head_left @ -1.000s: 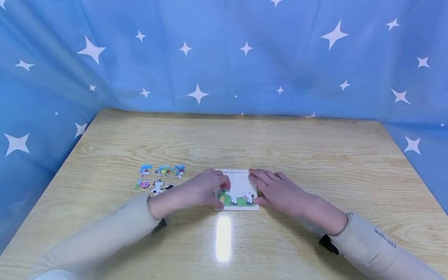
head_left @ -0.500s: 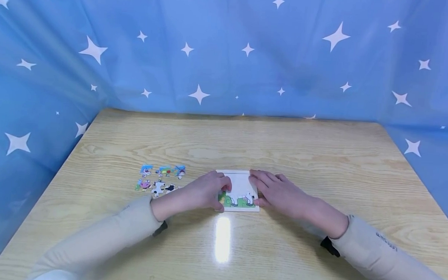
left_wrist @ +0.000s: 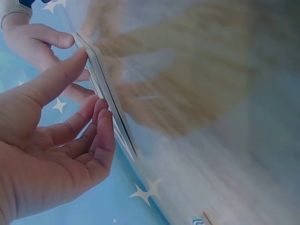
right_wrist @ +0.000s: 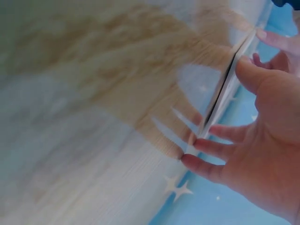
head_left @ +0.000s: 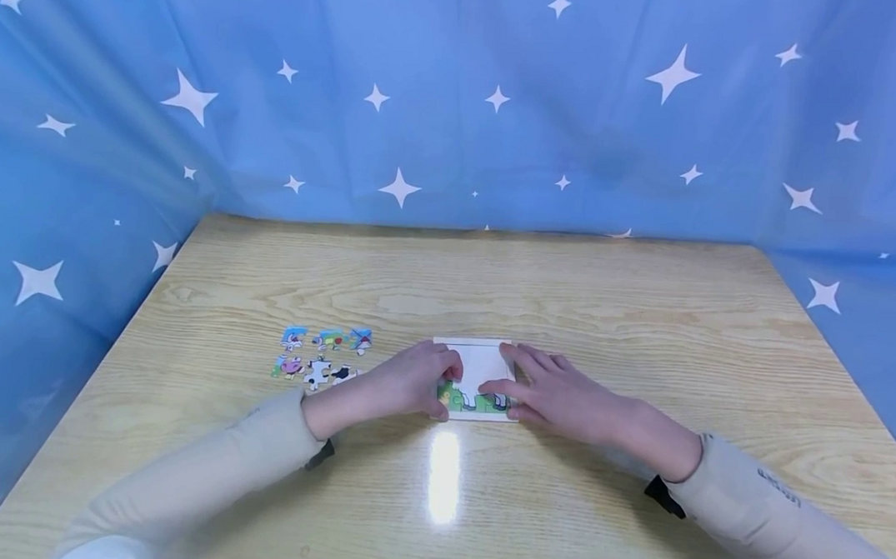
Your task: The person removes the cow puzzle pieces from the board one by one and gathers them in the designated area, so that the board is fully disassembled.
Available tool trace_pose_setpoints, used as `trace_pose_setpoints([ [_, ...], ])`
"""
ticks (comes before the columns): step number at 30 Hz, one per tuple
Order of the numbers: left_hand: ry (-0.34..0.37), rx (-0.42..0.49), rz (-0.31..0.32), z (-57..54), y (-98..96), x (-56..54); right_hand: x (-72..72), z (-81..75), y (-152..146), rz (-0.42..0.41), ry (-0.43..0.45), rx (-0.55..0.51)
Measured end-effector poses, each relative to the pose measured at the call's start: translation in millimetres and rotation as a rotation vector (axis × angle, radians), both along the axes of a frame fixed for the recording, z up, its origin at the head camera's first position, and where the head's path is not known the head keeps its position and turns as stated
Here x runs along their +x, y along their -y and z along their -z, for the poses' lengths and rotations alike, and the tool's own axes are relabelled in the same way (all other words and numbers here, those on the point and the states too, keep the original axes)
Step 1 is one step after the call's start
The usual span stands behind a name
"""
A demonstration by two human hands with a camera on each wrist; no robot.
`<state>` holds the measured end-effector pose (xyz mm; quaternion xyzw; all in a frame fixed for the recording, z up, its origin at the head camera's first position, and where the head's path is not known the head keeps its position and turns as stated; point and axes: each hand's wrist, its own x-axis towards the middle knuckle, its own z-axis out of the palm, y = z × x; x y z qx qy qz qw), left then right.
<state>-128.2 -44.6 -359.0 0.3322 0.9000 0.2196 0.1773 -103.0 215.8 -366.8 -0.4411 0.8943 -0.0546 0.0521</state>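
Note:
A small white-framed jigsaw puzzle board (head_left: 482, 363) lies flat at mid-table in the head view. Along its lower part sits a strip of pieces (head_left: 477, 404) with green ground and animal legs; the upper part shows bare white backing. My left hand (head_left: 412, 380) holds the board's left side, thumb at the near corner and fingers curled onto the edge. On the other side my right hand (head_left: 563, 397) rests with fairly straight fingers at the right edge, one finger reaching inward over the fitted pieces. Both wrist views show the board's edge (left_wrist: 112, 98) side-on between the hands.
Several loose puzzle pieces lie left of the board in two rows, among them a blue piece (head_left: 293, 338), a pink one (head_left: 290, 368) and a white one (head_left: 318, 374). A blue star-patterned curtain (head_left: 456, 105) hangs behind the wooden table (head_left: 568, 285).
One right-hand finger has moved left from the board's edge onto the fitted pieces, and that hand's fingers have spread. The left hand stays at the board's left side.

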Motion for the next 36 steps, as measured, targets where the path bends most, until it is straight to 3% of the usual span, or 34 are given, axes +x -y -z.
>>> trace_pose_setpoints([
  [11,-0.027,0.004,0.022,-1.6,0.7,4.8,1.5,2.9,2.6,0.015,-0.002,-0.008],
  [21,-0.005,0.080,-0.027,-1.1,1.1,8.3,2.2,4.1,1.4,0.023,0.004,-0.013],
  [29,-0.116,0.174,0.036,-2.6,3.8,9.6,4.4,6.7,1.0,0.021,0.000,-0.002],
  [36,-0.028,0.247,0.009,-4.4,8.7,8.0,3.2,5.7,1.4,0.018,-0.005,-0.007],
])
